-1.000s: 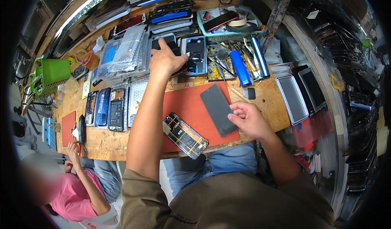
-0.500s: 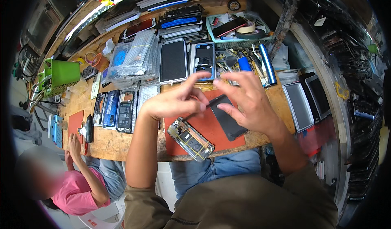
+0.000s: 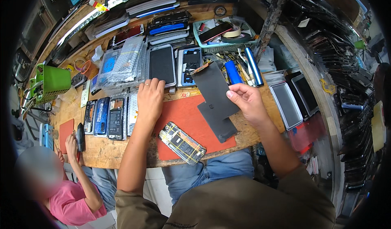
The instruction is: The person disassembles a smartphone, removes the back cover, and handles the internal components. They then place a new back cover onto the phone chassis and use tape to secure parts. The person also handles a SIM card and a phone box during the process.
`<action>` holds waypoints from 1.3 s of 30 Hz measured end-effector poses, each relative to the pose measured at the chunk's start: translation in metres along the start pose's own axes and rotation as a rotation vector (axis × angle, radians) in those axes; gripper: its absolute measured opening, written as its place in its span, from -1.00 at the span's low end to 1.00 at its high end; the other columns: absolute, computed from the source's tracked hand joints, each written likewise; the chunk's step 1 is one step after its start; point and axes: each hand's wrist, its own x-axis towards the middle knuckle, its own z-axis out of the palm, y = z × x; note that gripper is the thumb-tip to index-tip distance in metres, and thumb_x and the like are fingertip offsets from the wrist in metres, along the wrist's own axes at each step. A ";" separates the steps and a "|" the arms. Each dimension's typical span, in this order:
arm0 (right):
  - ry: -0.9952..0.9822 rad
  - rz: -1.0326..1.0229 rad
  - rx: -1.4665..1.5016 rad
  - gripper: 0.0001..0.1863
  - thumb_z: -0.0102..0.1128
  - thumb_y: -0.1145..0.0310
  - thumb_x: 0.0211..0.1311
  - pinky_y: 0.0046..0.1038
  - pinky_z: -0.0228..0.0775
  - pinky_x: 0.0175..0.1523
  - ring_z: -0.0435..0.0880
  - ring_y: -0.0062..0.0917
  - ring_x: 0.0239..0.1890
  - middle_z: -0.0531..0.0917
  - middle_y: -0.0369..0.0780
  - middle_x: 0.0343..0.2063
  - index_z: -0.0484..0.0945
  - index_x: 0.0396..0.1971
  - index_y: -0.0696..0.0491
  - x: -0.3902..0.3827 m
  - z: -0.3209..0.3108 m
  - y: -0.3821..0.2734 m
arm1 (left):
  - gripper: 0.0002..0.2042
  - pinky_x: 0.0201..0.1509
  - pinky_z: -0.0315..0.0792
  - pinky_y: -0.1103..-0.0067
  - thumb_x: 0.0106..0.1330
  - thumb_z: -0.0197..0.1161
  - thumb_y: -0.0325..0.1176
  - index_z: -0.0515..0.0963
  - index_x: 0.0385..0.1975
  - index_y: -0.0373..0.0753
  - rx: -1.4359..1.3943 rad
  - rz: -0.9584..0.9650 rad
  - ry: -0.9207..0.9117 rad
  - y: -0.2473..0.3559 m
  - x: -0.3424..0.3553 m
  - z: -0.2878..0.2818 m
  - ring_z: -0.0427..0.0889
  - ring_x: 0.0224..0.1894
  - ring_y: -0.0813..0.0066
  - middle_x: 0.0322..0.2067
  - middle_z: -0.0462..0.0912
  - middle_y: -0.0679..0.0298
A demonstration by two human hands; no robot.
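My right hand [image 3: 250, 102] pinches a dark grey phone screen panel [image 3: 212, 84] by its lower right corner, thumb on top. A copper-coloured strip runs along the panel's upper end. Partly covered by it, a second dark panel [image 3: 220, 129] lies on the red mat [image 3: 173, 111]. Left of that panel rests an opened phone body [image 3: 182, 143] with its inner parts bare, slanting over the mat's front edge. My left hand [image 3: 150, 98] reaches palm down to the near edge of a dark-screened tablet [image 3: 162, 66], fingers bent and a little apart, its fingertips partly hidden.
Several opened phones [image 3: 116, 117] stand in a row at the left, below bubble-wrapped packs [image 3: 122, 62]. Behind are a teal basket [image 3: 224, 45], a blue cylinder [image 3: 232, 72] and tools. White-rimmed screens [image 3: 286, 104] lie at right. A person in pink [image 3: 77, 204] sits at left.
My hands have parted. The left has moved left to the tablet, while the right keeps a panel that was edge-on before and now shows its flat face. The view has shifted slightly.
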 end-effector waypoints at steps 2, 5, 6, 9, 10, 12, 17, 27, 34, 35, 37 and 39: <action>0.002 0.012 0.009 -0.81 0.29 0.48 0.51 -0.61 0.60 -0.01 0.75 -0.70 -0.16 0.80 -0.23 -0.18 0.67 -0.01 0.26 -0.001 -0.001 0.002 | -0.82 -0.05 0.49 0.30 0.22 0.30 -0.52 0.61 -0.19 -0.22 -0.020 -0.007 0.035 0.000 -0.002 0.001 0.61 -0.14 0.16 -0.28 0.59 0.19; 0.015 0.019 -0.009 -0.80 0.29 0.48 0.50 -0.60 0.60 0.00 0.75 -0.69 -0.15 0.80 -0.24 -0.18 0.66 0.00 0.25 -0.005 0.000 0.000 | -0.83 -0.09 0.51 0.31 0.20 0.32 -0.53 0.61 -0.22 -0.23 -0.094 -0.045 0.143 0.005 -0.007 -0.012 0.62 -0.16 0.16 -0.30 0.60 0.19; 0.028 0.020 -0.014 -0.79 0.29 0.48 0.50 -0.60 0.59 0.01 0.74 -0.69 -0.15 0.80 -0.24 -0.18 0.66 0.01 0.25 -0.006 0.001 -0.001 | -0.83 -0.10 0.51 0.30 0.19 0.33 -0.54 0.61 -0.23 -0.24 -0.118 -0.051 0.153 0.008 -0.010 -0.020 0.63 -0.17 0.16 -0.30 0.61 0.19; 0.061 0.000 0.029 -0.75 0.29 0.50 0.49 -0.60 0.58 0.03 0.74 -0.68 -0.15 0.79 -0.23 -0.17 0.62 0.07 0.26 -0.008 0.001 -0.009 | -0.81 -0.12 0.53 0.30 0.16 0.35 -0.55 0.61 -0.22 -0.25 -0.201 -0.029 0.180 0.020 -0.034 -0.053 0.66 -0.18 0.16 -0.26 0.65 0.19; 0.034 -0.013 0.081 -0.73 0.29 0.51 0.48 -0.60 0.58 0.03 0.74 -0.68 -0.15 0.78 -0.22 -0.17 0.60 0.09 0.26 -0.008 0.001 -0.012 | -0.78 -0.12 0.54 0.31 0.14 0.36 -0.56 0.62 -0.20 -0.26 -0.228 -0.002 0.168 0.024 -0.046 -0.065 0.67 -0.18 0.17 -0.25 0.67 0.20; 0.026 0.004 0.013 -0.72 0.26 0.53 0.48 -0.57 0.60 0.05 0.75 -0.64 -0.13 0.79 -0.18 -0.14 0.57 0.12 0.27 -0.009 -0.004 -0.018 | -0.74 -0.12 0.55 0.33 0.11 0.36 -0.55 0.65 -0.17 -0.27 -0.276 0.038 0.121 0.036 -0.074 -0.091 0.68 -0.17 0.18 -0.22 0.69 0.20; -0.141 0.106 -0.025 -0.78 0.27 0.49 0.49 -0.59 0.59 0.02 0.75 -0.65 -0.15 0.79 -0.20 -0.18 0.62 0.04 0.24 -0.015 0.000 -0.025 | -0.73 -0.15 0.55 0.36 0.09 0.35 -0.45 0.71 -0.17 -0.26 -0.310 0.133 -0.025 0.070 -0.138 -0.132 0.68 -0.12 0.27 -0.18 0.71 0.21; -0.740 0.264 -0.446 -0.82 0.26 0.49 0.45 -0.53 0.55 -0.01 0.70 -0.67 -0.17 0.78 -0.28 -0.26 0.73 -0.06 0.20 0.022 0.067 -0.024 | -0.70 -0.05 0.62 0.36 0.06 0.39 -0.52 0.73 -0.16 -0.22 -0.455 0.036 0.061 0.032 -0.186 -0.108 0.69 -0.07 0.21 -0.10 0.67 0.19; -0.742 0.288 -0.511 -0.84 0.25 0.53 0.47 -0.51 0.58 -0.07 0.72 -0.62 -0.24 0.79 -0.21 -0.31 0.71 -0.07 0.24 0.008 0.105 0.003 | -0.65 -0.03 0.56 0.33 0.29 0.37 -0.59 0.61 0.09 -0.31 -0.631 -0.616 0.071 0.035 -0.214 -0.105 0.65 -0.06 0.11 -0.08 0.67 0.08; -0.733 0.278 -0.520 -0.85 0.25 0.54 0.46 -0.48 0.58 -0.09 0.73 -0.60 -0.26 0.79 -0.18 -0.33 0.71 -0.09 0.25 0.006 0.107 0.004 | -0.59 0.01 0.54 0.32 0.27 0.42 -0.52 0.58 0.13 -0.30 -0.671 -0.649 0.065 0.042 -0.218 -0.108 0.64 -0.03 0.11 -0.06 0.67 0.08; -0.711 0.271 -0.537 -0.86 0.28 0.53 0.43 -0.46 0.57 -0.13 0.73 -0.57 -0.28 0.79 -0.17 -0.35 0.71 -0.11 0.24 0.001 0.110 0.005 | -0.45 0.09 0.49 0.30 0.21 0.53 -0.39 0.52 0.22 -0.29 -0.786 -0.719 0.083 0.063 -0.223 -0.112 0.63 0.02 0.11 -0.03 0.68 0.09; -0.703 0.298 -0.607 -0.86 0.30 0.52 0.39 -0.40 0.58 -0.15 0.76 -0.48 -0.30 0.79 -0.15 -0.35 0.72 -0.14 0.23 -0.004 0.111 0.002 | -0.22 0.31 0.30 0.24 0.09 0.66 -0.16 0.45 0.30 -0.26 -0.710 -0.690 -0.012 0.075 -0.224 -0.112 0.58 0.12 0.13 0.02 0.68 0.13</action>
